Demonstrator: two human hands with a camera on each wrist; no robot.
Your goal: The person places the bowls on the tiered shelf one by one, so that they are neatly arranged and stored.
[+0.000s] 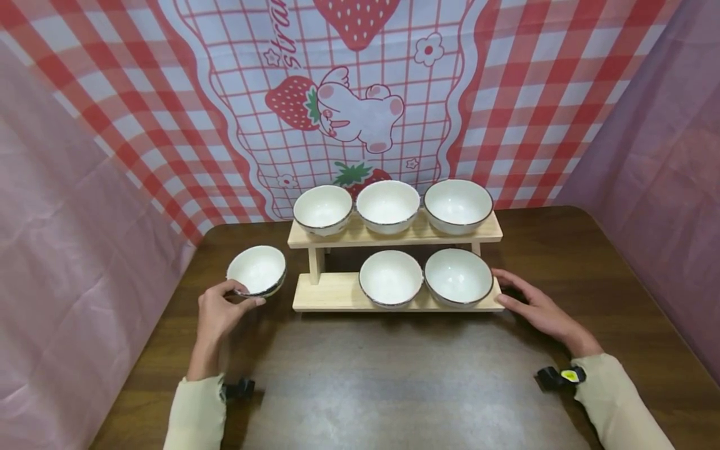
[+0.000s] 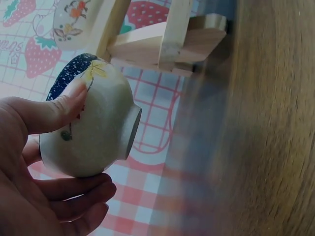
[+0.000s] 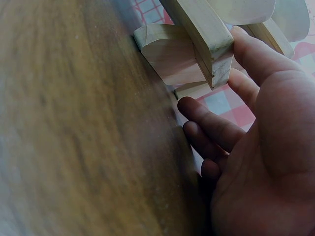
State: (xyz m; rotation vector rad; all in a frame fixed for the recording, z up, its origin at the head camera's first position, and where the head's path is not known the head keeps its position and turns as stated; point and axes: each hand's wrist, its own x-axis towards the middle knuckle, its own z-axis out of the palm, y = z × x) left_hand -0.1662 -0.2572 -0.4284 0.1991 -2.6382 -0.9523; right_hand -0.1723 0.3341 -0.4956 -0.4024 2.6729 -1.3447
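My left hand (image 1: pixel 220 314) holds a small white bowl (image 1: pixel 257 269) by its rim, left of a two-tier wooden stand (image 1: pixel 327 292). In the left wrist view the bowl (image 2: pixel 101 120) shows a dark speckled band and a yellow flower; its foot is off the table. The thumb lies on its outer wall. My right hand (image 1: pixel 537 310) touches the right end of the lower board; in the right wrist view its thumb and a finger rest against the board's end (image 3: pixel 221 66), other fingers loosely bent below. Two bowls, one (image 1: pixel 390 278) and another (image 1: pixel 458 276), sit on the lower tier's middle and right.
Along the upper tier stand three white bowls: left (image 1: pixel 323 209), middle (image 1: pixel 388 206) and right (image 1: pixel 458 205). A red-and-white checked cloth (image 1: pixel 523 106) hangs behind the brown table (image 1: pixel 394 381). Pink cloth (image 1: pixel 62 250) hangs at both sides.
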